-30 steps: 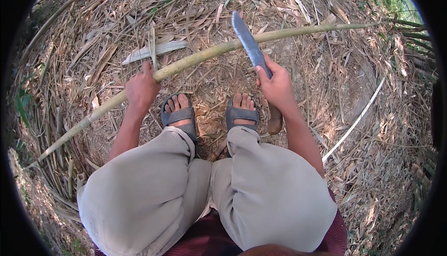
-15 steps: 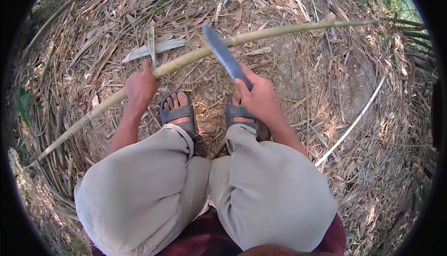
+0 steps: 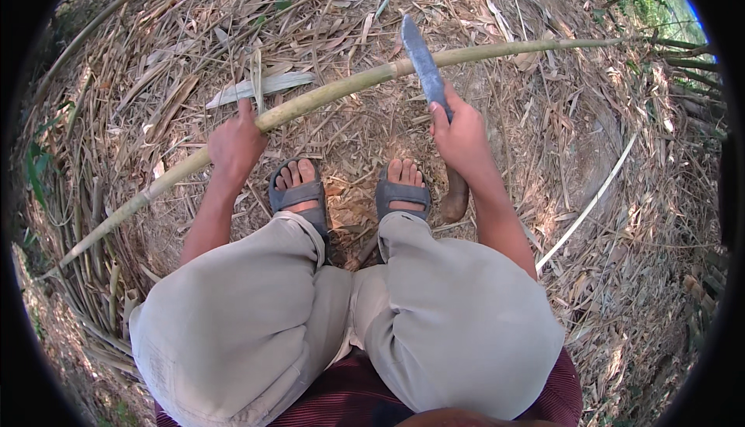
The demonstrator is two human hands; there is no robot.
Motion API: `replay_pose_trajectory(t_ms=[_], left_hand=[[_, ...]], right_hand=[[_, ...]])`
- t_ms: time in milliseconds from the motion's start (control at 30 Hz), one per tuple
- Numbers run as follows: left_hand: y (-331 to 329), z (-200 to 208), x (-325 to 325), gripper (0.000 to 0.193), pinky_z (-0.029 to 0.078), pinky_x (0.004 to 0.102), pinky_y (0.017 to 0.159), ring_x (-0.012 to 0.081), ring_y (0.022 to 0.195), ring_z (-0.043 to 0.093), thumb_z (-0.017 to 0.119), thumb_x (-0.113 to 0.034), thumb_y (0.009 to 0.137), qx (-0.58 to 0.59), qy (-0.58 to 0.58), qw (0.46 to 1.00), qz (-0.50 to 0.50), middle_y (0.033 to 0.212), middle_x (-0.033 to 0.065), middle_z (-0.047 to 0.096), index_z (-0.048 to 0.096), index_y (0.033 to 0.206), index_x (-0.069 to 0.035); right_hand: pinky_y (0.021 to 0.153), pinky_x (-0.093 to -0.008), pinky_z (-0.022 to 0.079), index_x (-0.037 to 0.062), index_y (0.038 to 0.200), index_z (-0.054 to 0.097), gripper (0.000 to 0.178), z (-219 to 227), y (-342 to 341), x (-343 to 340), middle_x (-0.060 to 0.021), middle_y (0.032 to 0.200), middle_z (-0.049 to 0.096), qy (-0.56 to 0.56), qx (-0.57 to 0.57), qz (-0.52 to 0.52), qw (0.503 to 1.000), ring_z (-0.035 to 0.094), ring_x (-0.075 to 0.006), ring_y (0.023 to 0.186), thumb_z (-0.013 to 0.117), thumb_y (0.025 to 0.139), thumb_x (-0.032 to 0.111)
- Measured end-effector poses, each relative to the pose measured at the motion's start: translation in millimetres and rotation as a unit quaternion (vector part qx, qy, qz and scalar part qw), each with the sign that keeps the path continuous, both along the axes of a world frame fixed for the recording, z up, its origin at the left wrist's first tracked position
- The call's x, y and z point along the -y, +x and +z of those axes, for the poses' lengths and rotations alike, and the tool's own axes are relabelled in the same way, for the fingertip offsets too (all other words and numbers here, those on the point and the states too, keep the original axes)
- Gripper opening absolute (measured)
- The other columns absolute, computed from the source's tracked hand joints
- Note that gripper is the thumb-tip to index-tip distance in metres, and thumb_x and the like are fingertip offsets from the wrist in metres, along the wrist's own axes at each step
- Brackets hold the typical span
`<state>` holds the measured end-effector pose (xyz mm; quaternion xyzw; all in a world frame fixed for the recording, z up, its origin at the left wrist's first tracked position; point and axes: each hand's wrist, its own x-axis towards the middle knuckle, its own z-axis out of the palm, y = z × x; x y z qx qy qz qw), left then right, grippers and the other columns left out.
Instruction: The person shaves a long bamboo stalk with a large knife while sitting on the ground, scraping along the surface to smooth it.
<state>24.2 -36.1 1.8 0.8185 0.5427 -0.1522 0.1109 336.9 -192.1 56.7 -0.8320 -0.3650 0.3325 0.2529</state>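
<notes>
A long greenish-yellow bamboo pole (image 3: 334, 94) slants across the view, from the lower left up to the far right. My left hand (image 3: 237, 144) is closed around its left part, with a finger or thumb pointing up over the top. My right hand (image 3: 464, 133) grips a machete (image 3: 423, 64); its grey blade points up and slightly left, crossing over the pole right of the middle. Whether the blade touches the pole I cannot tell. Below the hand, the machete's brown wooden handle ends in a curved knob.
Dry leaves and stalks cover the ground. A pale split strip (image 3: 264, 88) lies beyond my left hand, and a thin white strip (image 3: 594, 200) is at right. Several bamboo stalks (image 3: 687, 58) stick in from the far right. My sandalled feet (image 3: 403, 192) are close under the pole.
My right hand has moved to the right with the machete, and the blade now crosses the pole farther right. More of the handle shows. My left hand and the pole have hardly shifted.
</notes>
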Motion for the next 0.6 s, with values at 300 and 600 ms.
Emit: replay_pose_trajectory(t_ms=[300, 600], left_hand=[[-1, 3, 3, 0.032, 0.056, 0.0492, 0.059, 0.0379, 0.068, 0.071, 0.068, -0.017, 0.085, 0.01, -0.011, 1.0, 0.003, 0.07, 0.0177, 0.069, 0.05, 0.108, -0.006], [9, 17, -8, 0.034, 0.056, 0.0494, 0.074, 0.0372, 0.082, 0.072, 0.07, -0.016, 0.079, -0.019, -0.09, 0.996, 0.012, 0.084, 0.0196, 0.072, 0.057, 0.11, -0.008]], right_hand=[[0.064, -0.0353, 0.052, 0.0068, 0.144, 0.051, 0.046, 15, -7, 15, -0.0115, 0.073, 0.064, -0.044, -0.123, 0.014, 0.991, 0.064, -0.0156, 0.062, 0.056, 0.099, 0.012], [0.064, -0.0392, 0.052, 0.0064, 0.145, 0.049, 0.05, -22, -15, 18, -0.0159, 0.069, 0.064, 0.037, -0.087, -0.087, 0.992, 0.067, -0.0248, 0.062, 0.058, 0.097, 0.014]])
